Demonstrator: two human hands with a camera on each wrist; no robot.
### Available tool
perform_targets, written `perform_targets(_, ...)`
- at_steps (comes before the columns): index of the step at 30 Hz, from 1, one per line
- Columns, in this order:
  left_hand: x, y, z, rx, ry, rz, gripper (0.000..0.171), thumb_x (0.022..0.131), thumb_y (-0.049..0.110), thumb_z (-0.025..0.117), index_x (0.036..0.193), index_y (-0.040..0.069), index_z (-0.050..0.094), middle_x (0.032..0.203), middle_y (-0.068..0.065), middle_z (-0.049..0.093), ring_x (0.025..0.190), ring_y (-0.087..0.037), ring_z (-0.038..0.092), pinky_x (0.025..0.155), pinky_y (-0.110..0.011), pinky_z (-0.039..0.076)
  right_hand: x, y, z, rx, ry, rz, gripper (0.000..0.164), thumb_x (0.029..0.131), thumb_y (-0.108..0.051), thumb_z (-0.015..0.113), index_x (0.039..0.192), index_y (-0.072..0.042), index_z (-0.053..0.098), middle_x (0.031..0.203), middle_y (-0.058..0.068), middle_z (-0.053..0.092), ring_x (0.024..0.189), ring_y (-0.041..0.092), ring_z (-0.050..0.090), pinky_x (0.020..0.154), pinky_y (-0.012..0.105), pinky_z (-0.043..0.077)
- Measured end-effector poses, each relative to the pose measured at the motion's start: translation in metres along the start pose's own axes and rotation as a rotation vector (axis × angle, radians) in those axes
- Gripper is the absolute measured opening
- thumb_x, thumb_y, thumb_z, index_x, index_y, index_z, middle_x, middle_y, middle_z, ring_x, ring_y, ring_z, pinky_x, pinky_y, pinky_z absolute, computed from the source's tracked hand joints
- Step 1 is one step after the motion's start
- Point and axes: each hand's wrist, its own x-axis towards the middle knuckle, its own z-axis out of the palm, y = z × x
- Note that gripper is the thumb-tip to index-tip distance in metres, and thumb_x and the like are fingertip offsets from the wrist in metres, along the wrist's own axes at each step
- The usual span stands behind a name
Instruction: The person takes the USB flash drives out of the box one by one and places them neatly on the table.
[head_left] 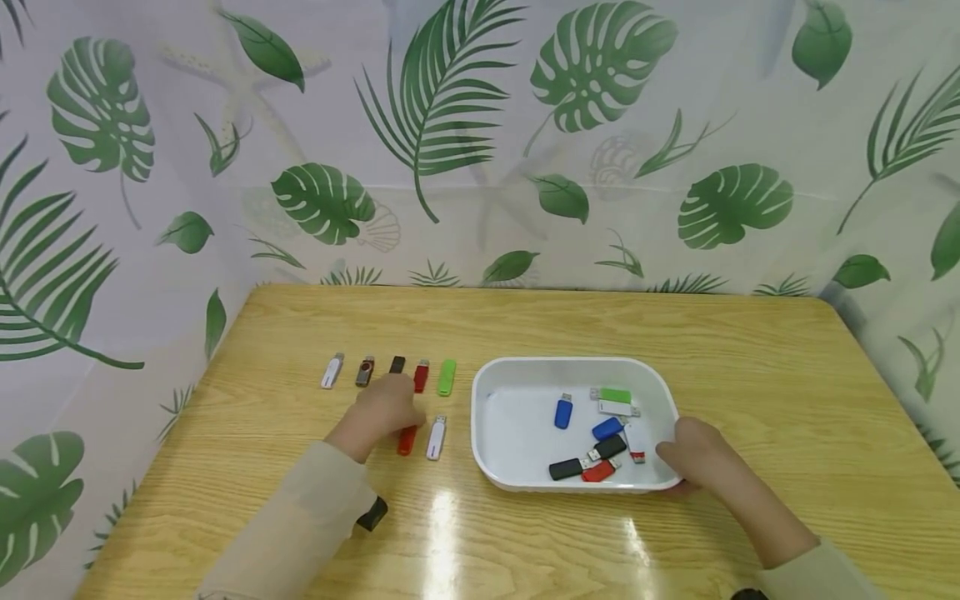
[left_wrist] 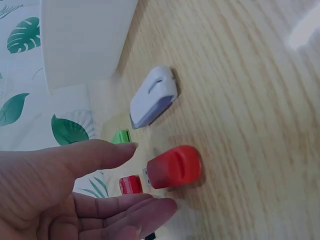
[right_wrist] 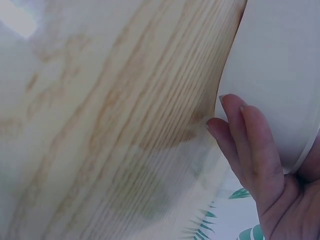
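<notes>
My left hand [head_left: 381, 408] is over the two rows of USB sticks on the table. Its thumb and fingers stand apart beside a red USB stick [left_wrist: 177, 167], without closing on it. A white USB stick [left_wrist: 154, 97] lies next to the red one. With the thumb over the rim and the fingers along the outer wall [right_wrist: 280, 60], my right hand [head_left: 696, 454] grips the right end of a white plastic tray [head_left: 517, 433]. Several USB sticks lie loose in the tray, among them a blue one [head_left: 563, 412] and a black one [head_left: 566, 469].
The back row holds a white stick [head_left: 332, 372], a brown swivel one [head_left: 365, 372], a black one [head_left: 397, 364] partly behind the left hand, a red one [head_left: 421, 377] and a green one [head_left: 447, 377]. A leaf-patterned cloth [head_left: 450, 208] hangs behind the wooden table [head_left: 735, 350].
</notes>
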Motion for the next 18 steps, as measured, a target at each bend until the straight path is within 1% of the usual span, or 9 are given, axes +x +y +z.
perform_targets(4, 0.000, 0.007, -0.008, 0.053, -0.014, -0.018, 0.021, 0.085, 0.022, 0.065, 0.074, 0.007, 0.056, 0.063, -0.002, 0.053, 0.053, -0.015, 0.048, 0.054, -0.028, 0.036, 0.001, 0.000, 0.000, 0.021, -0.008, 0.015, 0.027, 0.087, -0.003, 0.045, 0.098, 0.022, 0.043, 0.081, 0.023, 0.052, 0.055, 0.019, 0.061, 0.051, 0.031, 0.053)
perform_targets(6, 0.002, 0.010, -0.013, 0.092, -0.017, -0.017, 0.024, 0.087, 0.026, 0.063, 0.074, 0.008, 0.055, 0.062, -0.002, 0.053, 0.054, -0.015, 0.049, 0.058, -0.031, 0.036, 0.001, -0.001, -0.002, 0.021, -0.006, 0.021, 0.027, 0.087, -0.002, 0.045, 0.099, 0.022, 0.043, 0.081, 0.023, 0.052, 0.055, 0.019, 0.060, 0.051, 0.031, 0.053)
perform_targets(8, 0.004, 0.015, -0.017, 0.111, -0.020, -0.009, 0.026, 0.088, 0.029, 0.061, 0.072, 0.009, 0.056, 0.062, -0.001, 0.054, 0.055, -0.015, 0.051, 0.059, -0.033, 0.037, 0.001, 0.000, -0.003, 0.027, -0.003, 0.023, 0.027, 0.088, -0.002, 0.045, 0.099, 0.022, 0.042, 0.080, 0.024, 0.052, 0.055, 0.019, 0.060, 0.051, 0.031, 0.053)
perform_targets(11, 0.006, 0.019, -0.022, 0.087, -0.034, 0.000, 0.027, 0.089, 0.029, 0.060, 0.071, 0.010, 0.057, 0.061, -0.001, 0.059, 0.056, -0.017, 0.058, 0.056, -0.032, 0.038, 0.002, 0.000, -0.003, 0.042, -0.002, 0.021, 0.028, 0.088, -0.002, 0.044, 0.101, 0.022, 0.042, 0.082, 0.024, 0.052, 0.055, 0.020, 0.060, 0.051, 0.031, 0.053)
perform_targets(14, 0.004, 0.023, -0.025, 0.050, -0.063, 0.013, 0.026, 0.089, 0.024, 0.059, 0.067, 0.010, 0.056, 0.060, -0.003, 0.063, 0.057, -0.018, 0.062, 0.050, -0.027, 0.038, 0.004, 0.002, -0.001, 0.056, -0.008, 0.021, 0.029, 0.088, -0.002, 0.045, 0.103, 0.023, 0.041, 0.084, 0.026, 0.052, 0.056, 0.020, 0.061, 0.051, 0.032, 0.054)
perform_targets(16, 0.002, 0.025, -0.026, 0.021, -0.078, 0.030, 0.027, 0.088, 0.019, 0.057, 0.062, 0.010, 0.054, 0.057, -0.004, 0.062, 0.053, -0.017, 0.059, 0.046, -0.025, 0.035, 0.004, 0.002, 0.000, 0.056, -0.016, 0.032, 0.031, 0.089, -0.002, 0.045, 0.106, 0.023, 0.040, 0.085, 0.026, 0.052, 0.057, 0.021, 0.061, 0.052, 0.032, 0.054)
perform_targets(18, 0.000, 0.030, -0.029, 0.000, -0.090, 0.049, 0.031, 0.088, 0.016, 0.055, 0.057, 0.011, 0.050, 0.055, -0.004, 0.060, 0.048, -0.015, 0.053, 0.045, -0.024, 0.032, 0.004, 0.002, 0.001, 0.063, -0.022, 0.046, 0.032, 0.089, -0.002, 0.045, 0.107, 0.024, 0.039, 0.087, 0.027, 0.052, 0.058, 0.021, 0.061, 0.053, 0.032, 0.054)
